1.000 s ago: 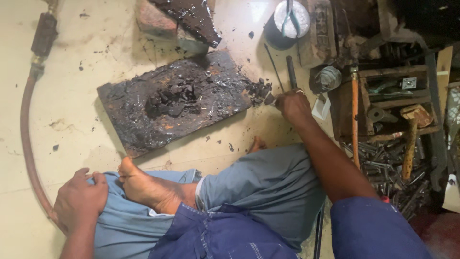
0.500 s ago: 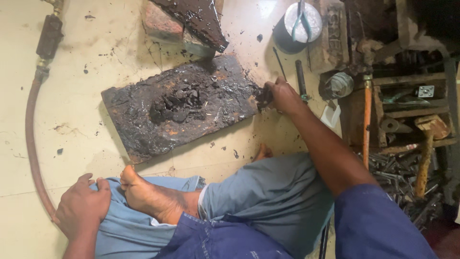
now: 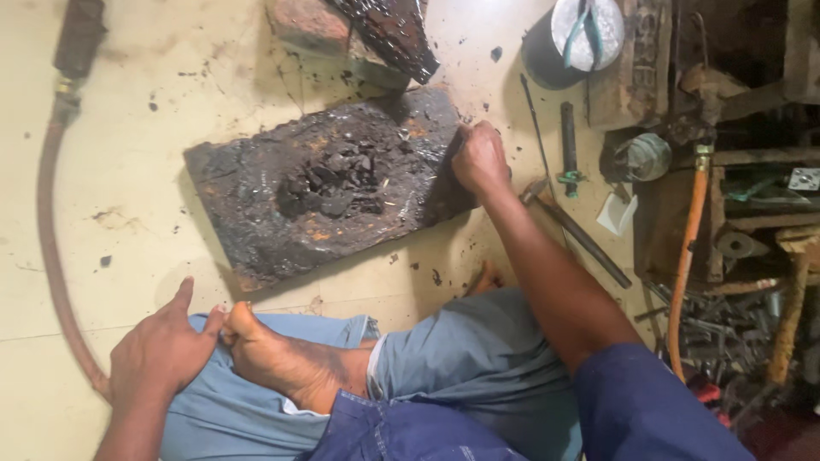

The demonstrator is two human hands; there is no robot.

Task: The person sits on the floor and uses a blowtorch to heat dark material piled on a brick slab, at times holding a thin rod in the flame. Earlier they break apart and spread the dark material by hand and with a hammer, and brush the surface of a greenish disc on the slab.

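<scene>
Person sits cross-legged on a pale floor (image 3: 154, 196), head view looking down. Right hand (image 3: 481, 158) rests on the right end of a blackened, charred slab (image 3: 256, 196), fingers curled together and pressed on its edge at about 3 o'clock of the slab; cannot tell if anything small is pinched under them. The slab lies flat on the floor at frame centre, tilted so its long side runs from 8 o'clock to 2 o'clock. A pile of dark coal-like lumps (image 3: 335, 177) sits in the slab's middle, well left of the right hand. Left hand (image 3: 162, 352) lies at 7 o'clock of the frame, on the light blue trouser leg (image 3: 222, 418), fingers loosely apart, thumb out, fingertips touching the toes of a bare foot (image 3: 282, 363). A brownish hose (image 3: 47, 239) curves down the left edge, 9 to 7 o'clock, with a metal fitting at its top. At 12 o'clock, a brick (image 3: 312, 24) with a dark sooty piece (image 3: 389, 34) over it, just beyond the slab. At 1 o'clock, a round tin (image 3: 585, 30) with pliers on top. Right of the hand, a thin rod (image 3: 536, 128) and a short dark bar (image 3: 568, 137) lie on the floor. An orange hose (image 3: 688, 256) and scrap metal clutter (image 3: 726, 333) fill 3 to 5 o'clock.
</scene>
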